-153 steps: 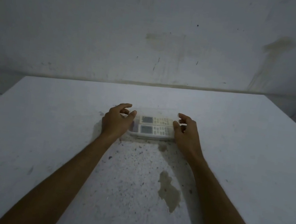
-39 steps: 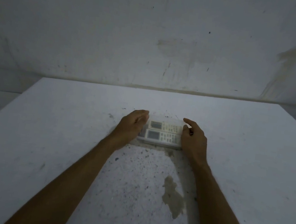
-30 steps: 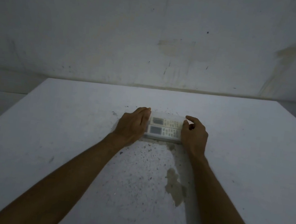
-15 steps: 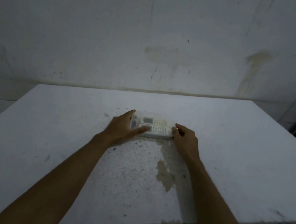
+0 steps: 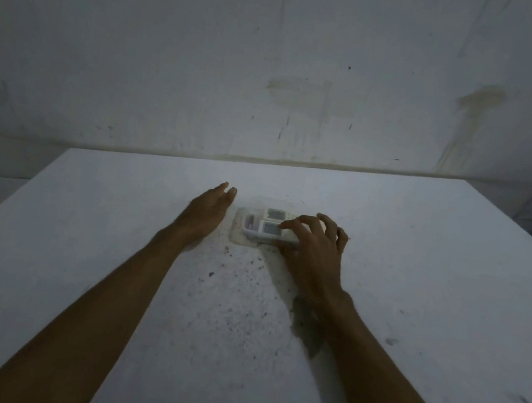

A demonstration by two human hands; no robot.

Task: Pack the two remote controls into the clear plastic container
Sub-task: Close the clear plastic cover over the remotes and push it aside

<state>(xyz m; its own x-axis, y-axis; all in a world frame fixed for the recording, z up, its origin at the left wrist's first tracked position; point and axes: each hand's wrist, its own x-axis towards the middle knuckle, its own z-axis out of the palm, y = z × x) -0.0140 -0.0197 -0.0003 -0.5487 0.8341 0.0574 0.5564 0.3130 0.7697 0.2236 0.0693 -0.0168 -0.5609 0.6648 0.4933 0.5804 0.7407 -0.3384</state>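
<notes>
Right hand (image 5: 314,245) spread, pressing the container (image 5: 255,232) of remote controls (image 5: 271,224) steady; left hand (image 5: 207,209) flat, empty, at nine o'clock.

wall (image 5: 175,54): white, stained | table (image 5: 83,245): white, speckled | light: dim

A shallow clear plastic container (image 5: 244,232) sat flat on the surface. Inside it, two pale remote controls lay side by side, touching, faces up, their grey display screens toward the left end. The nearer remote (image 5: 269,231) and the farther remote (image 5: 275,214) were both partly hidden at their right ends.
</notes>
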